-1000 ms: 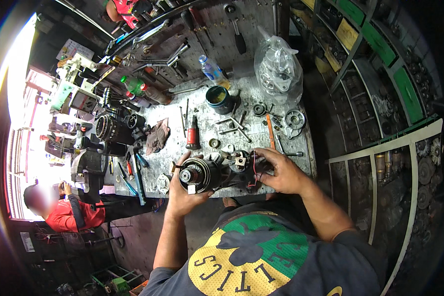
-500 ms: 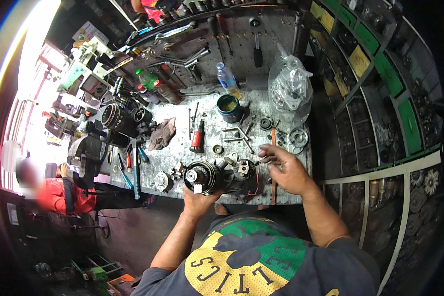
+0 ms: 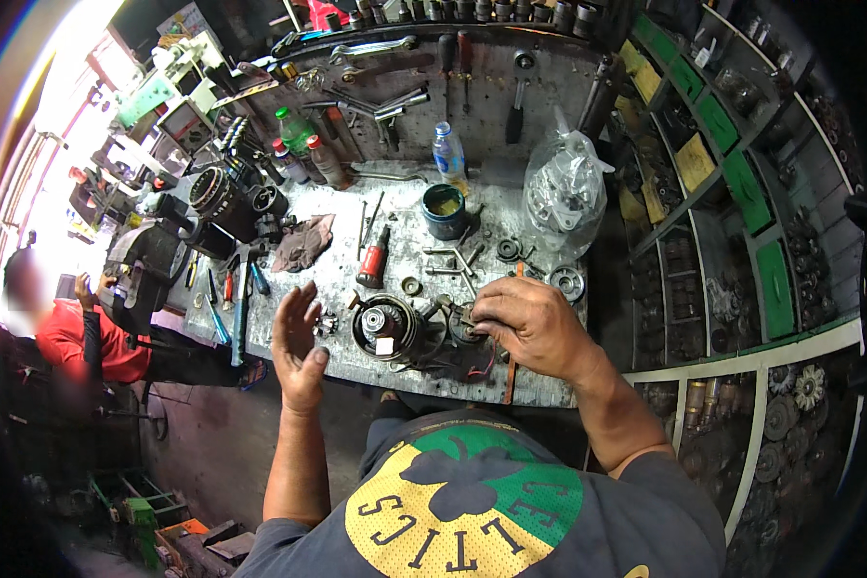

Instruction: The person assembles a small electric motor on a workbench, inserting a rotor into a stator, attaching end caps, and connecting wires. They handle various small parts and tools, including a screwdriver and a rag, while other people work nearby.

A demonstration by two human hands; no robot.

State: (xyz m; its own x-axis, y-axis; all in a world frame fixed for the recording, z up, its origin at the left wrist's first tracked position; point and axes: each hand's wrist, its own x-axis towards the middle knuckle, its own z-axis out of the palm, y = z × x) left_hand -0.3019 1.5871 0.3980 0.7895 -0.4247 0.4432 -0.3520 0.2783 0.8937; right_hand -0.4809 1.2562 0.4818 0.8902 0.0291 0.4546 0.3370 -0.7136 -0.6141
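Nearest me, my left hand (image 3: 299, 349) hovers spread and empty, palm turned inward, just off the counter (image 3: 337, 279) edge. My right hand (image 3: 532, 326) is curled down on a small metal part (image 3: 464, 324), fingertips pinching it, right beside the round motor housing (image 3: 385, 328) standing at the front edge. Past that lie a red-handled tool (image 3: 374, 258) and a brown rag (image 3: 303, 243). Further back stand a dark cup (image 3: 444, 210), a clear bottle (image 3: 448, 154) and a plastic bag of parts (image 3: 564, 193).

Two bare hands are seen, the left hand (image 3: 297, 347) and the right hand (image 3: 528, 323). One round black motor housing (image 3: 385, 328), one dark blue tin cup (image 3: 444, 211), one clear plastic water bottle (image 3: 448, 154) and one clear plastic bag of metal parts (image 3: 565, 193) are counted on the desk (image 3: 337, 279).
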